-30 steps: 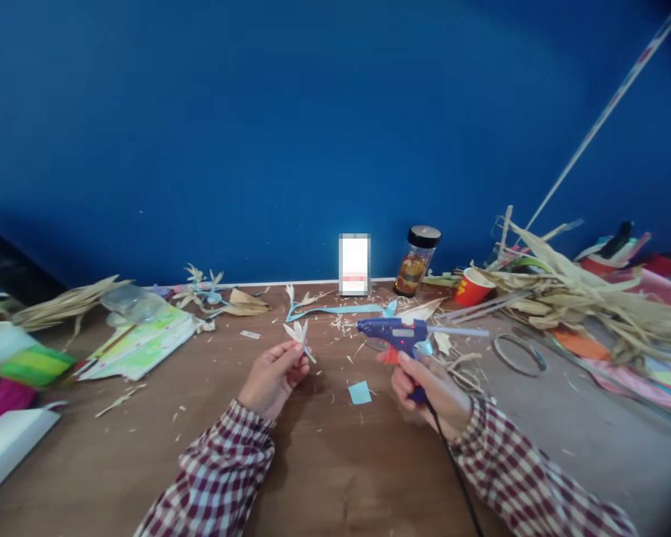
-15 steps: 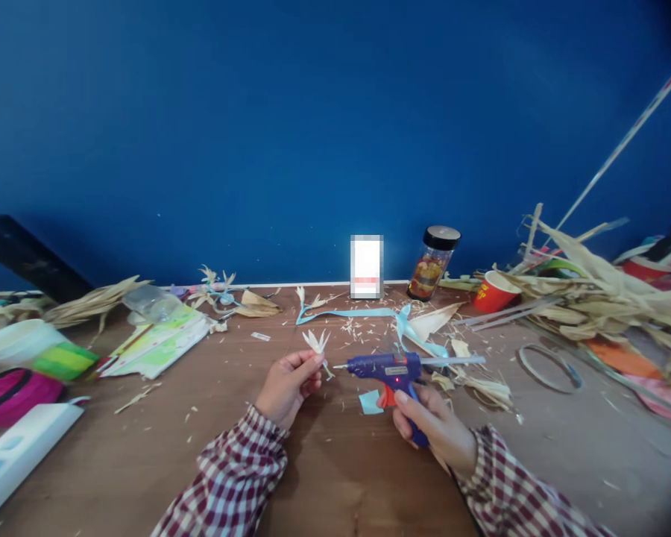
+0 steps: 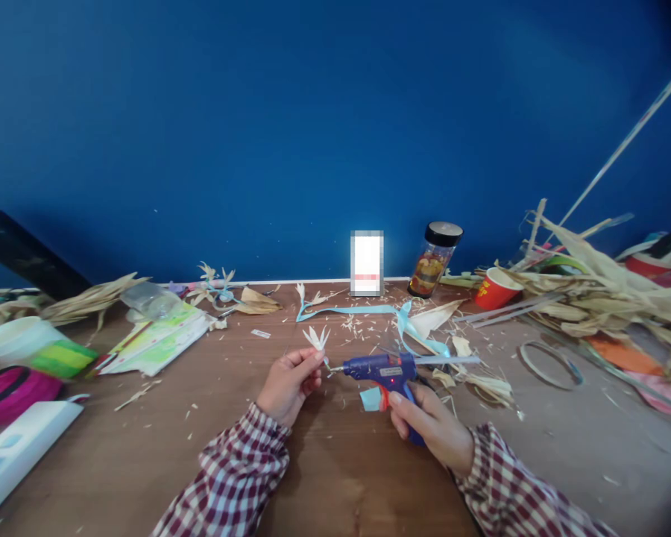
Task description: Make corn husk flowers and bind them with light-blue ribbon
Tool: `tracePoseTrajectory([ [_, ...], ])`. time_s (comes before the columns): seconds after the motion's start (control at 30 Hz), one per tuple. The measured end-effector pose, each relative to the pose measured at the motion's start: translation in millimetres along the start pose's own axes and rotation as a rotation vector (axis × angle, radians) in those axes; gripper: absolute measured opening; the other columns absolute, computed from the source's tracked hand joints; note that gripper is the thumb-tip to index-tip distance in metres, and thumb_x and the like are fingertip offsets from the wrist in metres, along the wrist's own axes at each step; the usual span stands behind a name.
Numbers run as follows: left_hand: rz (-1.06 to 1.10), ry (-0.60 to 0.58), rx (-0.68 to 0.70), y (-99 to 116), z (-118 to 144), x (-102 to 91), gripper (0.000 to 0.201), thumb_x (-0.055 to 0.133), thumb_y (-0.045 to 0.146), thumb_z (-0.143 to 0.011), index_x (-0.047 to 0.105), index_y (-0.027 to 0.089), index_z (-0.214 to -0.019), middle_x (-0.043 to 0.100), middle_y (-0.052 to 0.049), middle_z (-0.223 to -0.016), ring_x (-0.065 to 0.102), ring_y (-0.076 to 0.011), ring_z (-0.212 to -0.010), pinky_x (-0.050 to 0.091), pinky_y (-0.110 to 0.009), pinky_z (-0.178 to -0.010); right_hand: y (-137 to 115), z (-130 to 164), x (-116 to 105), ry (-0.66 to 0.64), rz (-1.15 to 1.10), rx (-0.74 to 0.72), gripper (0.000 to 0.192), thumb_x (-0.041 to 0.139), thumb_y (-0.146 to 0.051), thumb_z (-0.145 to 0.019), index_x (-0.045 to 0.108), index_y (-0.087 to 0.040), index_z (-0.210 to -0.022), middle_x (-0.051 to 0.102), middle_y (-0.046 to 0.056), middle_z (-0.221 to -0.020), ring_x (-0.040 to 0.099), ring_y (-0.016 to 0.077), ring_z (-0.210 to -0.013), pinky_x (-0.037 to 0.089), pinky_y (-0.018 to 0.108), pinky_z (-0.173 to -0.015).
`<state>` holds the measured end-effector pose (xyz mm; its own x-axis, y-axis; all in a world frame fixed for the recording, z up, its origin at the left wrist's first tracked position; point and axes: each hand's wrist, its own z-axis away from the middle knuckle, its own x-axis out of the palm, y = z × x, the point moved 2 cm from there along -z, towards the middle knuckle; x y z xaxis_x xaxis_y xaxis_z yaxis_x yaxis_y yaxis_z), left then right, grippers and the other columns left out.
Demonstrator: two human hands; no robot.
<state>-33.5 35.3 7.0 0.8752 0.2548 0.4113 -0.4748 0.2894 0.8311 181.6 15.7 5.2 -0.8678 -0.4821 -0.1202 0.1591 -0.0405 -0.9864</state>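
Both hands work close together above the middle of the brown surface [image 3: 117, 477]. Left hand [image 3: 288, 384] pinches the stem of a small pale husk flower [image 3: 316, 339] between thumb and fingertips, the petals pointing up and the stem end angled toward the right. Right hand [image 3: 430, 425] is clenched around the handle of a blue glue gun [image 3: 380, 368], a finger on its orange trigger; a clear glue stick [image 3: 450, 360] juts from the back. The gun lies level, its nozzle right at the base of the flower, touching it or nearly so. Both wrists wear red and white checked sleeves [image 3: 235, 470].

Just under the gun a small light blue paper square [image 3: 369, 399] lies on the surface. Behind the hands a light blue ribbon [image 3: 347, 309] trails across scattered husk shavings. Farther back, against the blue wall [image 3: 313, 134], stand a black-lidded jar [image 3: 433, 259] and a tipped red paper cup [image 3: 495, 289]. Dried husks [image 3: 593, 298] pile up to the right, with a thin ring [image 3: 551, 363] before them. To the left lie a green printed sheet [image 3: 156, 341], a pink bundle [image 3: 8, 391] and a white box [image 3: 16, 451].
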Motion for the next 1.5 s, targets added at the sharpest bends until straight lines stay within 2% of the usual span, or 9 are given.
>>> tracePoseTrajectory([
  [0.47, 0.012, 0.01, -0.003, 1.8, 0.7, 0.5, 0.022, 0.077, 0.024, -0.053, 0.064, 0.011, -0.067, 0.056, 0.003, -0.052, 0.048, -0.0028, -0.044, 0.042, -0.012, -0.041, -1.2, -0.4, 0.2, 0.034, 0.004, 0.03, 0.032, 0.042, -0.046, -0.083, 0.051, -0.017, -0.071, 0.047, -0.003, -0.051, 0.043, 0.0102, -0.049, 0.034, 0.022, -0.05],
  [1.23, 0.021, 0.028, 0.004, 2.9, 3.1, 3.1, 0.023, 0.078, 0.023, -0.051, 0.064, 0.013, -0.066, 0.055, 0.004, -0.052, 0.049, -0.0036, -0.044, 0.042, -0.013, -0.042, -3.6, 0.0, 0.1, 0.015, 0.025, 0.025, 0.031, 0.043, -0.045, -0.083, 0.049, -0.018, -0.07, 0.047, -0.003, -0.052, 0.043, 0.0107, -0.05, 0.033, 0.023, -0.049],
  [1.5, -0.049, 0.036, 0.017, 2.3, 3.8, 4.1, 0.025, 0.078, 0.026, -0.05, 0.065, 0.012, -0.066, 0.054, 0.004, -0.05, 0.047, -0.0035, -0.044, 0.04, -0.013, -0.042, -3.8, 0.1, -0.7, 0.03, 0.008, 0.044, 0.033, 0.043, -0.048, -0.082, 0.048, -0.018, -0.069, 0.047, -0.003, -0.052, 0.042, 0.0104, -0.049, 0.032, 0.022, -0.049],
])
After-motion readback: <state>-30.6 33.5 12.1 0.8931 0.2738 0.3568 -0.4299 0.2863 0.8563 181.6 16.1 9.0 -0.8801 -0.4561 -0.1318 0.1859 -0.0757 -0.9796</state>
